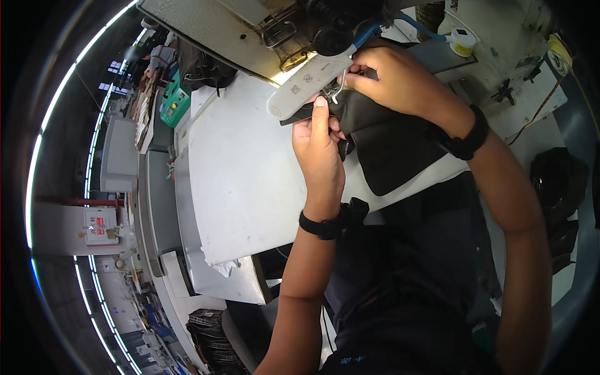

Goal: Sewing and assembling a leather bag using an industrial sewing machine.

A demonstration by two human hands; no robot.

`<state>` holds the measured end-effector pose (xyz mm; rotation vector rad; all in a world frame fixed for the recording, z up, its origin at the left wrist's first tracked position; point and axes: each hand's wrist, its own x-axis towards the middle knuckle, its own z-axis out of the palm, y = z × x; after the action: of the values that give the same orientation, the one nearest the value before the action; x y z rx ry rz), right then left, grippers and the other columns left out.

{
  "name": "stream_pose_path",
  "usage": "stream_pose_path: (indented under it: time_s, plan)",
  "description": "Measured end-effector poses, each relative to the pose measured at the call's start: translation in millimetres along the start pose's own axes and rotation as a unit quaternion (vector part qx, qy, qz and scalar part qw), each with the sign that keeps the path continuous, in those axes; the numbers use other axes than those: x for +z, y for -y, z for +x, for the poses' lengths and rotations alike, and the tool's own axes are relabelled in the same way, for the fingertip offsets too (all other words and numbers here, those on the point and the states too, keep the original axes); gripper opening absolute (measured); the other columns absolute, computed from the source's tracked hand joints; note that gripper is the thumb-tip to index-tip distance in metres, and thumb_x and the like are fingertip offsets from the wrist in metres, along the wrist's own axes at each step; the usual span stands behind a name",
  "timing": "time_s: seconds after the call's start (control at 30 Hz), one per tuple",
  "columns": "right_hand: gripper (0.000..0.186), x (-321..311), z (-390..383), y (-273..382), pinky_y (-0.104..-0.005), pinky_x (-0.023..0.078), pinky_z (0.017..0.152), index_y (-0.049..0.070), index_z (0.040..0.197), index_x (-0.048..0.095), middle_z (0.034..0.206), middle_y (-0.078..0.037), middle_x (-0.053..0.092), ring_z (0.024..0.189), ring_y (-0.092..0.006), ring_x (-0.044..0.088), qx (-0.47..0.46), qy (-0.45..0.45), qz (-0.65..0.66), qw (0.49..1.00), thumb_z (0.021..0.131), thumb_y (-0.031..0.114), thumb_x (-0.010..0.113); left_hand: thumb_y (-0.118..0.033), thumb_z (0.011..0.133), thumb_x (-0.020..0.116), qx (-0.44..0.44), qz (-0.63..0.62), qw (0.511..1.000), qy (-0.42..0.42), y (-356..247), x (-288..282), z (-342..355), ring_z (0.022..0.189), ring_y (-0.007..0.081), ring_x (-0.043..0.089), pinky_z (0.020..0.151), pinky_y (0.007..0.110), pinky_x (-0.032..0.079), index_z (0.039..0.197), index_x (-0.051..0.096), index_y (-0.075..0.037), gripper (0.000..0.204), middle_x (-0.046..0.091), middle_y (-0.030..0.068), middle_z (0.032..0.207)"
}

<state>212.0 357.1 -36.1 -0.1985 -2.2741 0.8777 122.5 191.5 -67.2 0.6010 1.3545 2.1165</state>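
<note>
Black panel lies upper centre of frame, partly overhanging the white tabletop edge, beneath the sewing machine. Left hand: narrow pinch on a dark strip; thumb tip just beside the presser-foot area. Right hand: fingers bent close to the bent metal lever; cannot tell what they grip. Risks, judged: fingertip nipped if the needle cycles; zipper teeth deflecting it; overhanging panel weight skewing the seam.

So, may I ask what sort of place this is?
Probably a sewing workshop: there is what looks like a sewing machine, dark material beside it, and a stack of dark pieces.
</note>
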Motion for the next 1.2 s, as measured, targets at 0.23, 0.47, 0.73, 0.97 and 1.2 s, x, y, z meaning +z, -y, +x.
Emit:
stream_pose_path:
  time_s: [0.23,0.47,0.73,0.97,1.2]
  plan:
    - [0.035,-3,-4,-18,-0.0443,0.057,0.081,0.007,0.126,0.069,0.099,-0.018,0.074,0.093,-0.033,0.071,-0.135,-0.05,-0.162,0.976,0.092,0.009,0.06,-0.025,0.111,0.052,-0.002,0.107,0.992,-0.067,-14,2,-53,0.104,0.0113,0.061,0.091,0.029,0.05,0.145,0.048,0.006,0.046,0.064,0.0078,0.119]
    - [0.033,-16,19,-32,-0.0458,0.054,0.068,0.004,0.118,0.068,0.081,-0.016,0.069,0.076,-0.0342,0.068,-0.159,0.094,-0.161,0.969,0.087,0.002,0.058,-0.028,0.113,0.051,0.012,0.036,0.995,-0.092,5,12,-18,0.084,0.0041,0.051,0.075,0.02,0.043,0.108,0.061,-0.004,0.027,0.057,-0.0021,0.093]
    - [0.009,-19,-16,-9,-0.0375,0.053,0.07,0.006,0.078,0.062,0.066,-0.007,0.062,0.071,-0.0223,0.067,-0.274,-0.053,-0.275,0.92,0.081,0.012,0.068,-0.025,0.113,0.05,0.073,0.052,0.996,-0.013,15,-4,25,0.07,-0.0017,0.038,0.061,0.018,0.032,0.117,0.064,-0.002,0.027,0.051,-0.0087,0.083]
    - [0.008,-19,-33,13,-0.0326,0.047,0.077,0.011,0.079,0.063,0.083,-0.001,0.056,0.089,-0.018,0.057,-0.263,-0.105,-0.375,0.883,0.076,0.014,0.069,-0.025,0.113,0.05,0.05,0.093,0.993,0.053,12,-20,42,0.067,-0.0001,0.036,0.06,0.021,0.03,0.117,0.068,-0.003,0.029,0.047,-0.0112,0.078]
    - [0.027,-24,-30,10,-0.0346,0.049,0.086,0.011,0.106,0.068,0.098,-0.004,0.059,0.096,-0.0204,0.06,-0.212,-0.093,-0.431,0.872,0.08,0.014,0.069,-0.027,0.11,0.053,0.05,0.178,0.983,0.004,4,-10,13,0.097,0.0104,0.055,0.085,0.025,0.044,0.133,0.06,0.005,0.04,0.061,0.003,0.104]
